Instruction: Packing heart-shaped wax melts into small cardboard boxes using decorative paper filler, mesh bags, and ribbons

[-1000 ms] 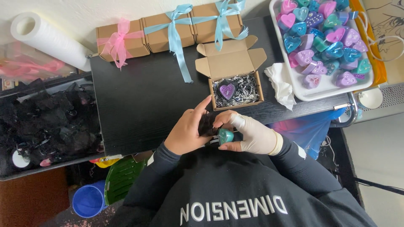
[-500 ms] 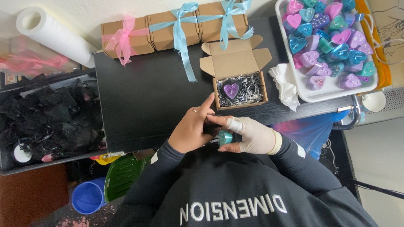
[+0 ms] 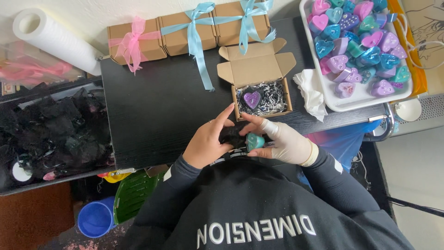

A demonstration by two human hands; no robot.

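Hardly anything has shifted since a moment ago: both hands stay together at the near edge of the black wooden table [image 3: 157,120], the left hand [image 3: 206,143] curled around a clump of black shredded paper [image 3: 231,135] and the bandaged right hand [image 3: 284,143] pinching a teal heart-shaped candle [image 3: 254,140] against it. Just beyond them an open brown cardboard box [image 3: 257,69] holds a purple glitter heart [image 3: 252,99] in shredded filler. Bare tabletop lies to their left; three ribbon-tied boxes [image 3: 185,34] line the far edge, and a white tray of coloured hearts [image 3: 323,88] stands right.
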